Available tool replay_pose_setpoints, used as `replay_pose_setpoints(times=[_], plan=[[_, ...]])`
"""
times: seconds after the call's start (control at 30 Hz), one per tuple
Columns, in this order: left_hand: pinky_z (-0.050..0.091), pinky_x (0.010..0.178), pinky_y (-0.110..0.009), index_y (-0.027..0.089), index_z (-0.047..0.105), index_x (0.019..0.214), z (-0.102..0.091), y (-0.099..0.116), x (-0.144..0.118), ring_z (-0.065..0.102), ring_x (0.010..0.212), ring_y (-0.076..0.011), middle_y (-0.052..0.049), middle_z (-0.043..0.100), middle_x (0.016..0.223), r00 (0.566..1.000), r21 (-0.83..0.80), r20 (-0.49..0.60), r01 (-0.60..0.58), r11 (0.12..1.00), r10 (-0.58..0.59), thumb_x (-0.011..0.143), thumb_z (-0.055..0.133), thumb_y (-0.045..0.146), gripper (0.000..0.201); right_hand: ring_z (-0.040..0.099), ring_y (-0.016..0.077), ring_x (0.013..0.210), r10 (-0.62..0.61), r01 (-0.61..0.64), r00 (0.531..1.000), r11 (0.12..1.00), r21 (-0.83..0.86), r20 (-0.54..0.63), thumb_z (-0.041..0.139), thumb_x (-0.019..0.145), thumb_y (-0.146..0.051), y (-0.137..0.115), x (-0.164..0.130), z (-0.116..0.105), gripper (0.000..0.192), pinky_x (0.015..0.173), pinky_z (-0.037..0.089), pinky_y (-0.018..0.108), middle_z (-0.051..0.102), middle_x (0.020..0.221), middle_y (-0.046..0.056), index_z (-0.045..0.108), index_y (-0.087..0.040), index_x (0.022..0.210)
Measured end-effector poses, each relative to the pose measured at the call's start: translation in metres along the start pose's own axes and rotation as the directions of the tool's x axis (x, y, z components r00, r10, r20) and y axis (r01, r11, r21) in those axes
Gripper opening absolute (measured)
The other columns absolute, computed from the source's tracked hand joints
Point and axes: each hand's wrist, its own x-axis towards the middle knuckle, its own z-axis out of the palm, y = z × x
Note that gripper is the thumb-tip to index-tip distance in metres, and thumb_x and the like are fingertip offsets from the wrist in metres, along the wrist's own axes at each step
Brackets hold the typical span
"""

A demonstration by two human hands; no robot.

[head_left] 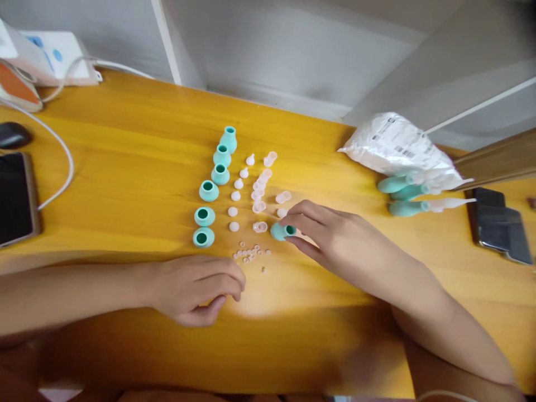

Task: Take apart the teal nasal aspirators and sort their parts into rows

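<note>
My right hand (335, 234) rests on the yellow wooden table (125, 178), its fingertips closed on a small teal rubber bulb (281, 231) lying on its side. My left hand (196, 290) lies near the front edge with fingers curled, thumb and forefinger pinched together just below a scatter of tiny pink rings (251, 254); whether it holds one is hidden. A column of several teal bulbs (208, 191) stands upright left of centre. Beside it run a row of white caps (235, 196) and a row of clear pink tubes (258, 192).
A white plastic bag (397, 145) with several teal bulb pieces (402, 195) sticking out lies at the right. Dark phones (500, 223) sit at the far right, another phone (14, 195) and a white cable (62, 162) at the left. A grey wall stands behind.
</note>
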Motion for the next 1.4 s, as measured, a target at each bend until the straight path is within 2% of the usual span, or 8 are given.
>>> replay_pose_setpoints(times=[0.23, 0.4, 0.5, 0.6, 0.7, 0.97, 1.17, 1.4], plan=[[0.066, 0.084, -0.027, 0.02, 0.056, 0.126, -0.002, 0.001, 0.002, 0.074, 0.094, -0.0203, -0.011, 0.074, 0.105, 1.0, 0.013, 0.025, 0.009, 1.0, -0.009, 0.093, 0.054, 0.0, 0.039, 0.08, 0.0266, 0.095, -0.014, 0.014, 1.0, 0.999, 0.052, -0.002, 0.055, 0.118, -0.03, 0.0, 0.0, -0.004, 0.021, 0.079, 0.063, 0.04, 0.076, 0.126, 0.013, 0.07, -0.021, 0.13], [0.064, 0.081, -0.027, 0.02, 0.056, 0.125, -0.001, 0.0, 0.002, 0.072, 0.089, -0.0189, -0.01, 0.074, 0.103, 1.0, 0.033, 0.017, -0.015, 0.999, 0.014, 0.092, 0.054, 0.001, 0.038, 0.08, 0.032, 0.113, 0.058, -0.037, 0.99, 0.987, 0.158, -0.129, 0.054, 0.118, -0.028, 0.017, 0.0, -0.017, 0.027, 0.097, 0.067, 0.049, 0.076, 0.131, 0.014, 0.072, -0.023, 0.137], [0.063, 0.079, -0.026, 0.02, 0.056, 0.125, -0.001, 0.0, 0.002, 0.071, 0.088, -0.0188, -0.009, 0.074, 0.101, 1.0, 0.033, 0.023, -0.017, 0.999, 0.016, 0.092, 0.054, 0.001, 0.039, 0.077, 0.0351, 0.126, 0.112, -0.086, 0.977, 0.986, 0.144, -0.18, 0.051, 0.115, -0.021, 0.038, 0.007, -0.012, 0.04, 0.106, 0.066, 0.057, 0.073, 0.142, 0.015, 0.068, -0.026, 0.151], [0.062, 0.077, -0.027, 0.02, 0.055, 0.125, -0.001, -0.001, 0.002, 0.07, 0.086, -0.0187, -0.009, 0.074, 0.101, 0.999, 0.043, 0.034, -0.021, 0.999, 0.02, 0.091, 0.053, 0.001, 0.039, 0.07, 0.0309, 0.142, -0.003, 0.037, 0.993, 0.958, 0.284, -0.117, 0.049, 0.114, -0.017, 0.06, 0.019, 0.005, 0.049, 0.117, 0.062, 0.056, 0.068, 0.154, 0.013, 0.063, -0.031, 0.159], [0.061, 0.076, -0.026, 0.02, 0.055, 0.124, -0.001, 0.0, 0.003, 0.07, 0.084, -0.0182, -0.009, 0.074, 0.1, 0.999, 0.051, 0.037, -0.022, 0.998, 0.02, 0.09, 0.053, 0.0, 0.039, 0.066, 0.0268, 0.148, -0.101, 0.13, 0.991, 0.899, 0.419, -0.09, 0.05, 0.114, -0.016, 0.075, 0.027, 0.021, 0.046, 0.119, 0.062, 0.052, 0.067, 0.157, 0.013, 0.066, -0.03, 0.155], [0.06, 0.076, -0.026, 0.02, 0.054, 0.123, -0.003, 0.001, 0.004, 0.07, 0.084, -0.0181, -0.008, 0.074, 0.1, 0.998, 0.07, 0.06, -0.012, 0.998, 0.008, 0.091, 0.053, 0.0, 0.038, 0.07, 0.0308, 0.139, -0.101, 0.098, 0.995, 0.903, 0.418, -0.015, 0.065, 0.107, -0.018, 0.07, 0.024, 0.025, 0.04, 0.118, 0.06, 0.05, 0.069, 0.15, 0.011, 0.075, -0.032, 0.143], [0.059, 0.076, -0.027, 0.022, 0.054, 0.124, -0.004, 0.002, 0.003, 0.069, 0.082, -0.0176, -0.007, 0.075, 0.1, 0.997, 0.076, 0.079, 0.004, 0.997, -0.01, 0.092, 0.052, 0.0, 0.039, 0.073, 0.0276, 0.111, -0.036, 0.018, 0.998, 0.953, 0.304, 0.053, 0.057, 0.114, -0.029, 0.062, 0.022, 0.02, 0.022, 0.1, 0.059, 0.044, 0.07, 0.128, 0.012, 0.078, -0.025, 0.119], [0.06, 0.077, -0.027, 0.02, 0.055, 0.122, -0.002, 0.001, 0.003, 0.072, 0.083, -0.0177, -0.008, 0.076, 0.101, 0.996, 0.094, 0.09, -0.005, 0.996, -0.003, 0.092, 0.051, 0.001, 0.036, 0.067, 0.0201, 0.082, 0.093, -0.16, 0.966, 0.949, 0.272, 0.241, 0.058, 0.112, -0.027, 0.046, 0.006, 0.007, 0.013, 0.079, 0.05, 0.034, 0.066, 0.108, 0.007, 0.07, -0.023, 0.11]])
